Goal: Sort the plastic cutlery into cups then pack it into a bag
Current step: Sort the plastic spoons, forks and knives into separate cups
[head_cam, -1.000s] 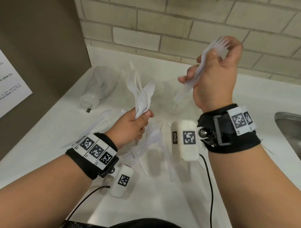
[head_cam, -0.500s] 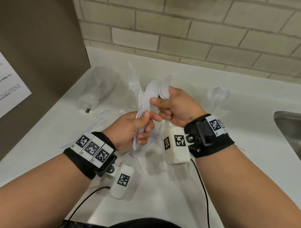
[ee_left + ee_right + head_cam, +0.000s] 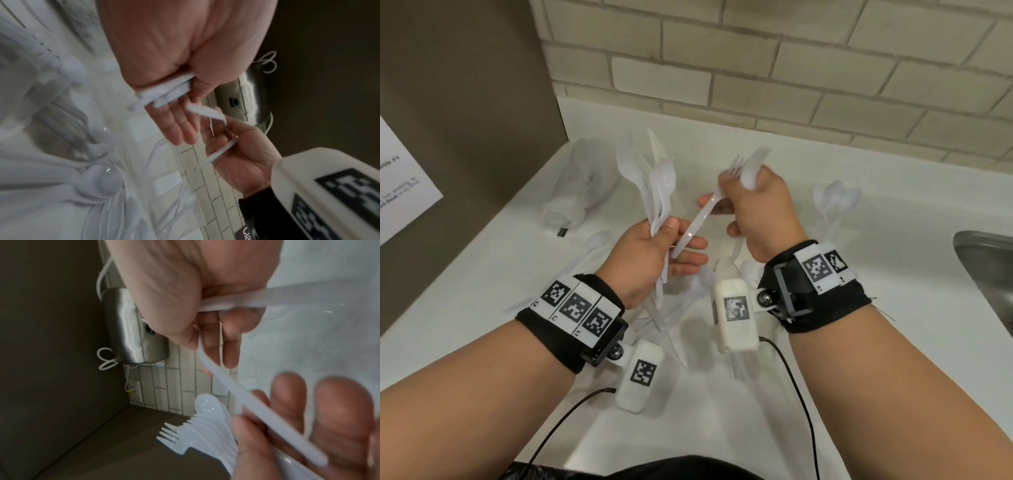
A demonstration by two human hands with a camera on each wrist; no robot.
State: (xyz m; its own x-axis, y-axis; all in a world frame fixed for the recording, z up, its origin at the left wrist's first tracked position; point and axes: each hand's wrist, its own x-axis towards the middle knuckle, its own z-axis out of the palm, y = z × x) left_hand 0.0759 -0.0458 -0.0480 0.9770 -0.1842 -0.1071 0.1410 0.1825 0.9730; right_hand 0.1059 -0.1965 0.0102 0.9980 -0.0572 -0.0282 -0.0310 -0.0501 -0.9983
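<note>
From the head camera, the left hand (image 3: 650, 260) is clamped with thumb and palm on a mixed bundle of cutlery (image 3: 657, 185) standing upright, its other fingers spread. At 3 o'clock from it, the right hand (image 3: 756, 212) pinches a fork (image 3: 709, 212) and also holds a spoon (image 3: 751, 171). A cup of spoons (image 3: 832, 205) stands at 3 o'clock from the right hand, so sorting has begun. Loose pieces (image 3: 667, 315) lie on the counter (image 3: 482, 281) under the wrists, and a clear bag (image 3: 582, 185) lies at 10 o'clock, seemingly unpacked.

The left wrist view shows handles wedged under the curled thumb (image 3: 205, 84); the picture is blurred.

The right wrist view shows the fork handle (image 3: 246, 399) crossing toward the left hand's fingers (image 3: 287, 402).

Judged so, most sorting and all bagging remain.
</note>
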